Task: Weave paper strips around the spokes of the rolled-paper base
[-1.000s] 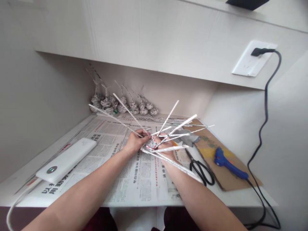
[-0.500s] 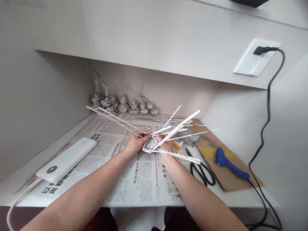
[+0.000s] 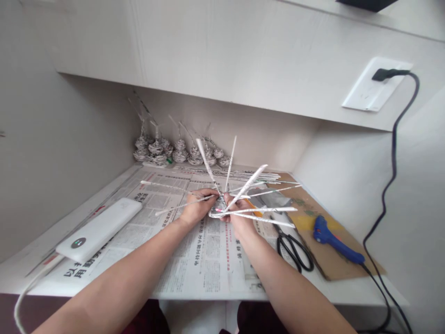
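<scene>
Between my hands, above the newspaper-covered table, is a small paper weaving [image 3: 218, 207] made of rolled newspaper. Several stiff paper tubes [image 3: 251, 185] stick out of it, up, to the right and to the left. My left hand [image 3: 199, 206] is closed on its left side, thumb and fingertips pinching near the base of the tubes. My right hand [image 3: 239, 212] grips the right side, with its thumb at the rim and the other fingers partly hidden beneath the tubes.
Several woven paper gourds [image 3: 180, 150] stand along the back wall, with loose paper tubes [image 3: 239, 174] before them. Black-handled scissors [image 3: 295, 248] and a blue glue gun [image 3: 336, 241] on cardboard [image 3: 333, 266] lie right. A white power bank [image 3: 100, 229] lies left; a black cord [image 3: 394, 153] hangs at right.
The weaving has turned in my hands: one thick tube now points up and to the left, and the left-hand tubes sit lower. Both hands stay in nearly the same place.
</scene>
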{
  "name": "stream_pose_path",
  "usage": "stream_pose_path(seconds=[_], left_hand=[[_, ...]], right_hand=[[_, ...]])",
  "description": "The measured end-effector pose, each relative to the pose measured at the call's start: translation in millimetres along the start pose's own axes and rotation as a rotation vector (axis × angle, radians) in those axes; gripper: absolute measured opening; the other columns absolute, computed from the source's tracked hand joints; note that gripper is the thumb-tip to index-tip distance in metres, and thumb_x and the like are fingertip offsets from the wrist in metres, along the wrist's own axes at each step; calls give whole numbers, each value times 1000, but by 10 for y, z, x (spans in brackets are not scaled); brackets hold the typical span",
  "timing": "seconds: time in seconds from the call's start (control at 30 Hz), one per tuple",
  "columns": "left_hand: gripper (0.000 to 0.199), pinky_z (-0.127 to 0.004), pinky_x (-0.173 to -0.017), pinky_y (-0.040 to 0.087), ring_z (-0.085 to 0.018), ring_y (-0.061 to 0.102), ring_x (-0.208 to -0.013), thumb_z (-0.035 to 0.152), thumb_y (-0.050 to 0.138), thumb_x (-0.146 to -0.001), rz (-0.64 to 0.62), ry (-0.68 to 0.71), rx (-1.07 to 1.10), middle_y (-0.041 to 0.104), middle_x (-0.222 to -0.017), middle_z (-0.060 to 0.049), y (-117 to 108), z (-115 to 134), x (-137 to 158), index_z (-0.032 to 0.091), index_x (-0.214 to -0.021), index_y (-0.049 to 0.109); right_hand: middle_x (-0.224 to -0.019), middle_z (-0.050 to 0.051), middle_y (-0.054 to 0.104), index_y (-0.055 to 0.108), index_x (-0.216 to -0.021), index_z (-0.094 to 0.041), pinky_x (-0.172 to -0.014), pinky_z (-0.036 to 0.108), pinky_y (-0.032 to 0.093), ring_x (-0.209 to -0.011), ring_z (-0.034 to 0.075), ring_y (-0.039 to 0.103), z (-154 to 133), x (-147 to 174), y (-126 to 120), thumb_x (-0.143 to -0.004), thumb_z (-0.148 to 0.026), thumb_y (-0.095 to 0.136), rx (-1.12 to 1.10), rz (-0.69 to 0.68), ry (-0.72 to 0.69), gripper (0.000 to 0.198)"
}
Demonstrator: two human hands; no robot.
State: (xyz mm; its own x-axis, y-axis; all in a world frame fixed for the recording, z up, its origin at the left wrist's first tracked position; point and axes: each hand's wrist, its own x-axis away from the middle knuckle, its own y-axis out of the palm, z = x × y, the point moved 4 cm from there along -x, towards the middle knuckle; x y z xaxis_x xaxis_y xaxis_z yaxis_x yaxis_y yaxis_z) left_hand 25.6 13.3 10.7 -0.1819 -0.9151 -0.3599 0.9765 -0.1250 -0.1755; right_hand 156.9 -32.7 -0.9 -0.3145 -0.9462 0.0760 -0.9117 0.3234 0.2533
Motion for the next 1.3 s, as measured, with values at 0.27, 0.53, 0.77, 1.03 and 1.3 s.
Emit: stream_pose_path(seconds=[0.27,0.53,0.77,1.03,1.3], left_hand=[[35,-35,-78,52,-26,69,-82,37,74,-68,-106,-103,164,75,-90,-12,8,-96,-69,12,-91,75],[40,-31,-63,51,-21,66,-65,44,76,-66,-207,-294,373,74,-78,-9,114,-109,0,12,-90,75],[34,-30,-61,48,-21,64,-64,40,79,-60,-55,-217,277,72,-71,-8,46,-100,-36,12,-79,74],[26,-30,-65,48,-21,65,-69,37,73,-68,-60,-153,189,73,-76,-7,35,-106,-48,14,-79,74],[33,-30,-68,49,-21,66,-72,43,75,-65,-96,-206,308,73,-75,-6,71,-96,-42,14,-81,73]], right_hand=[[-56,-2,65,60,-78,-21,-35,22,40,-40,13,56,29,-21,-47,-66,-35,70,-9,88,-2,20],[-58,-3,63,61,-82,-20,-35,21,39,-40,12,54,76,-37,-18,-68,-37,69,11,-13,-98,23],[-64,-3,65,61,-85,-20,-42,24,46,-46,13,58,23,13,27,-62,-36,75,-66,-56,-76,32],[-57,-4,62,61,-86,-19,-38,23,45,-42,13,56,-50,66,35,-59,-34,78,-87,12,19,36],[-57,-3,62,60,-80,-18,-38,24,46,-45,15,59,69,-1,2,-59,-37,77,-55,22,35,33]])
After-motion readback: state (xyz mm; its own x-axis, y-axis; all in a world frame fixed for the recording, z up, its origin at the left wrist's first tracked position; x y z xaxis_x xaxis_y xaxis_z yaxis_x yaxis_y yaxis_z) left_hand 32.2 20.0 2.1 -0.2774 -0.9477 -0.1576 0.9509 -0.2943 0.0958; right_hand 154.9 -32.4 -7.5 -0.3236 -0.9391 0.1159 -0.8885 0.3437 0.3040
